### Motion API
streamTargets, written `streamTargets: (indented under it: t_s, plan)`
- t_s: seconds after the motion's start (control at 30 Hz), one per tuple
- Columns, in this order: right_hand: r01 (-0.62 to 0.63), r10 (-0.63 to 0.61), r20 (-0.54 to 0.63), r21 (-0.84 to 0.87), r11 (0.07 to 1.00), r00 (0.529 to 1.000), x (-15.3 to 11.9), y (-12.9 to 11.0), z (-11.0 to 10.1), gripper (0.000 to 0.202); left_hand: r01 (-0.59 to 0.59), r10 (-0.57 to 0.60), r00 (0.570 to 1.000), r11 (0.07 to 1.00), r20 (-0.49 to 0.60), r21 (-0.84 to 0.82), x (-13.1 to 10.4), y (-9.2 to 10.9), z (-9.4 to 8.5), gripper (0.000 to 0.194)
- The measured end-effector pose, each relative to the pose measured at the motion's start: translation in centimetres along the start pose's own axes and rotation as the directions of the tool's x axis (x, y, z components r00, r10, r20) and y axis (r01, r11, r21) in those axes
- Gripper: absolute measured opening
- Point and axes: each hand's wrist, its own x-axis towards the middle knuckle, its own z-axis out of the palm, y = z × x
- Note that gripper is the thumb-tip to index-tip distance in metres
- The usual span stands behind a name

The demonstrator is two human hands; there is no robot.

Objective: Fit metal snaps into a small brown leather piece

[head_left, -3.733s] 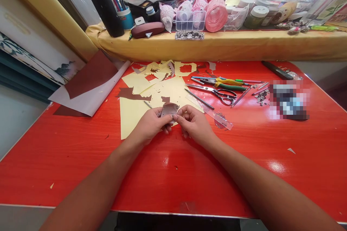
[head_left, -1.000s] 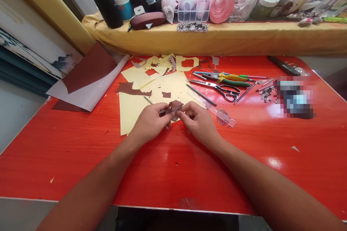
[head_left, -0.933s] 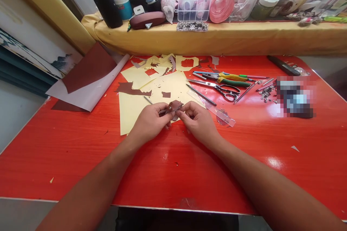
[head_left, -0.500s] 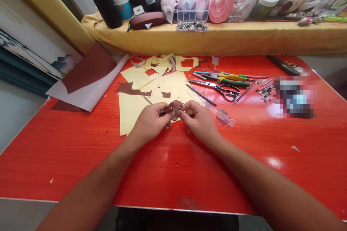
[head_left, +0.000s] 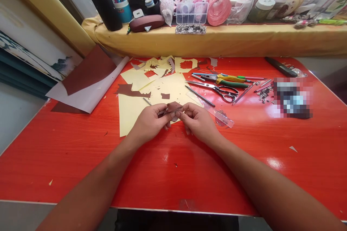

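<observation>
A small folded piece of brown leather-like material is pinched between both hands above the lower edge of the yellow paper. My left hand grips its left side, thumb toward the middle. On its right side, my right hand holds it between thumb and fingers. The two thumbs nearly meet below the piece. Its underside is hidden by the fingers. Yellow paper sheets with brown scraps lie just behind the hands on the red table.
Scissors, pliers, a pencil, a clear ruler and metal fasteners lie to the right. A large brown sheet is at the left. Behind, a cloth-covered ledge bears a clear compartment box.
The brown piece has turned slightly in my fingers, and the round metal fastener on its left part no longer shows clearly. Both hands stay pinched on it. The view has shifted slightly.
</observation>
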Motion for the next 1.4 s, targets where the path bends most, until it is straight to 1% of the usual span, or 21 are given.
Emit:
streamTargets:
  t_s: [0.2, 0.33, 0.5, 0.77, 1.03, 1.17, 1.4]
  plan:
    - [0.007, -0.007, -0.007, 0.009, 1.0, 1.0, 0.11, 0.36, 0.07, 0.02, 0.05, -0.05, 0.999, 0.999, 0.006, -0.006, 0.1, 0.16, -0.04, 0.032]
    - [0.0, 0.0, 0.005, 0.032, 0.999, 1.0, 0.1, 0.32, 0.03, 0.02, 0.051, -0.051, 0.999, 0.999, 0.013, 0.002, 0.18, 0.22, -0.08, 0.034]
    - [-0.003, 0.002, 0.014, 0.02, 1.0, 1.0, 0.09, 0.24, 0.01, 0.019, 0.043, -0.044, 0.999, 0.999, 0.02, 0.015, 0.24, 0.07, -0.17, 0.032]
    - [0.013, -0.014, 0.03, 0.038, 0.999, 0.999, 0.18, 0.3, 0.06, 0.019, 0.018, -0.017, 1.0, 1.0, -0.009, 0.013, 0.17, -0.12, 0.0, 0.03]
    - [-0.013, 0.014, 0.02, -0.006, 1.0, 1.0, 0.0, -0.1, 0.08, 0.015, 0.027, -0.025, 0.999, 0.998, -0.039, 0.048, 0.22, -0.04, 0.08, 0.024]
    - [-0.007, 0.007, 0.012, -0.021, 1.0, 1.0, -0.04, -0.09, 0.15, 0.013, 0.016, -0.013, 0.998, 0.998, -0.055, 0.064, 0.24, -0.16, 0.15, 0.019]
    - [0.019, -0.02, -0.028, -0.056, 0.998, 0.999, -0.03, 0.26, 0.28, 0.006, 0.044, -0.039, 0.997, 0.996, -0.063, 0.077, 0.07, 0.1, 0.53, 0.019]
